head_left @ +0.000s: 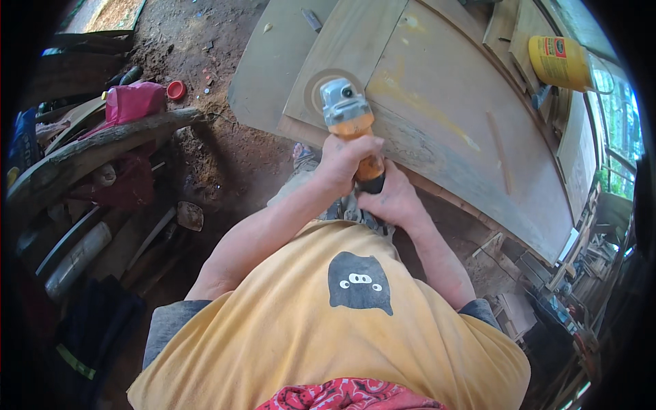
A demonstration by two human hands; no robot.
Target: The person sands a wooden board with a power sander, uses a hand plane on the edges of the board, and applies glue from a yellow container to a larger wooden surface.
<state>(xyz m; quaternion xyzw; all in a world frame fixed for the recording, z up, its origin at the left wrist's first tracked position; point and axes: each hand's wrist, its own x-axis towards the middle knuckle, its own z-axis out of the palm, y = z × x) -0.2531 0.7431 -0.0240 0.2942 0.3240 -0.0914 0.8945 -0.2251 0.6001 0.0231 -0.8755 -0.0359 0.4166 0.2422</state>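
The left hand [342, 160] is closed around the grinder [352, 125], whose blurred disc [313, 91] is at the left part of the board [447, 72]; the right hand [396, 197] grasps the tool's rear end. Farther right, yellow smears [415, 93] lie on the board; so the smoothing seems under way, not finished.

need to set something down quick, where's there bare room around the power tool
Free: the pale panel between the power tool and the thin brown strip; also the grey-green board left of the tool. Crowded: planks by the yellow jug, and the left, with the pink container and curved log.
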